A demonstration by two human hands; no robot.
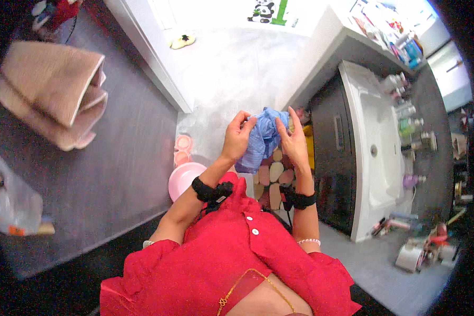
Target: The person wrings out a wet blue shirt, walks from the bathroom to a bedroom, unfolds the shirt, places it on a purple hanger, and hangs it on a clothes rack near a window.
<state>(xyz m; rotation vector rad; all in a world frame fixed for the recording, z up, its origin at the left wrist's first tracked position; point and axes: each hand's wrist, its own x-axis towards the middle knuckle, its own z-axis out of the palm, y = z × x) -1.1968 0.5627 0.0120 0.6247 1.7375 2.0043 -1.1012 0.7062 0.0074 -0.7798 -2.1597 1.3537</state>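
A crumpled light-blue cloth [263, 136] hangs between my two hands in front of my body. My left hand [239, 134] pinches its left upper edge between thumb and fingers. At the right side, my right hand [294, 142] has its thumb against the fabric and its fingers stretched upward along the edge. The lower part of the cloth droops freely above a mat with a pebble pattern [276, 172]. Its folds hide what kind of textile piece it is.
To the right is a white washbasin [379, 150] on a dark cabinet [333, 150], with several bottles [409, 126] behind. A pink basin [185, 179] stands at lower left, near pink slippers [183, 150]. Folded brown fabric [55, 91] and a plastic bag [12, 197] are on the left.
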